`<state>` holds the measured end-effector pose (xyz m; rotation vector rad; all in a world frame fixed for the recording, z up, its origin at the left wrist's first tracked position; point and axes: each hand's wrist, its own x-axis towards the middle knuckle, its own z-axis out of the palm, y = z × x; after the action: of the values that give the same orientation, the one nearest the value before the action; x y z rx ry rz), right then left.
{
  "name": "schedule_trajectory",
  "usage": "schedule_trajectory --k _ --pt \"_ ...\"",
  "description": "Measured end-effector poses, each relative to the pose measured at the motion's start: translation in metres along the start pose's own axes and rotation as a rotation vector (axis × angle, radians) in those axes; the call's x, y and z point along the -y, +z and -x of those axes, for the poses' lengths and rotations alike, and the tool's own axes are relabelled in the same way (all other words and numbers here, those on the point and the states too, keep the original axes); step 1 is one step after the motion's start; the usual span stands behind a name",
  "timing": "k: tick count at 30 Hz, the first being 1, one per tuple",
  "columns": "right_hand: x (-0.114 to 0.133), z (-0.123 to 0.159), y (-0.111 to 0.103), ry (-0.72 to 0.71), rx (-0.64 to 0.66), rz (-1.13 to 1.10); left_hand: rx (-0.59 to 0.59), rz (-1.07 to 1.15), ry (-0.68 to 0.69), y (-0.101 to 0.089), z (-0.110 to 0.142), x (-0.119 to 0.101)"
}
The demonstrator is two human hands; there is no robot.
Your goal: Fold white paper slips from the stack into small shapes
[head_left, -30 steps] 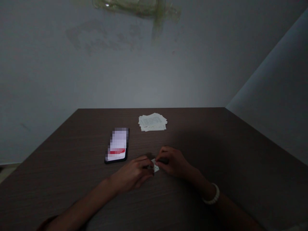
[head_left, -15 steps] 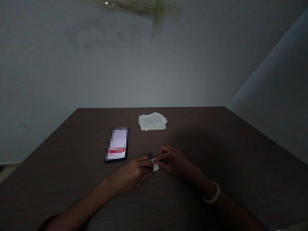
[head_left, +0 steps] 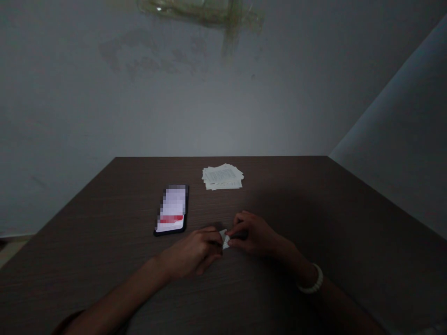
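A small folded piece of white paper (head_left: 225,239) lies between my hands, low over the dark table (head_left: 195,302). My left hand (head_left: 195,249) grips its left side, the fingers closed and curled over it. At the paper's right edge, my right hand (head_left: 253,232) pinches it with thumb and fingertips. Parts of the paper are hidden under the fingers. Faint dark marks show on it, too small to read.
A phone (head_left: 172,209) with a lit, blurred screen lies left of my hands. Farther back is a loose pile of printed paper sheets (head_left: 223,176). The wall (head_left: 223,107) stands behind the table's far edge.
My right thumb and fingers have shifted on the paper and now cover more of its right side, with the thumb lower. My left hand stays in place.
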<state>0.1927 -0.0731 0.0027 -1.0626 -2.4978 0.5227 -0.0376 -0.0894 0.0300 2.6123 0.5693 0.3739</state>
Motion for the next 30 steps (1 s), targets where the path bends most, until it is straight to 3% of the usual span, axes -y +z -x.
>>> schedule_trajectory --k 20,26,30 --pt "0.003 -0.001 -0.003 0.001 0.015 0.009 -0.002 -0.034 0.003 0.001 0.003 0.003" --pt "0.004 -0.001 -0.008 0.000 0.054 0.039 -0.107 0.020 0.025 0.001 0.004 0.009" --pt "0.001 -0.003 -0.011 -0.029 0.075 0.093 -0.175 -0.024 -0.063 0.008 0.004 0.015"
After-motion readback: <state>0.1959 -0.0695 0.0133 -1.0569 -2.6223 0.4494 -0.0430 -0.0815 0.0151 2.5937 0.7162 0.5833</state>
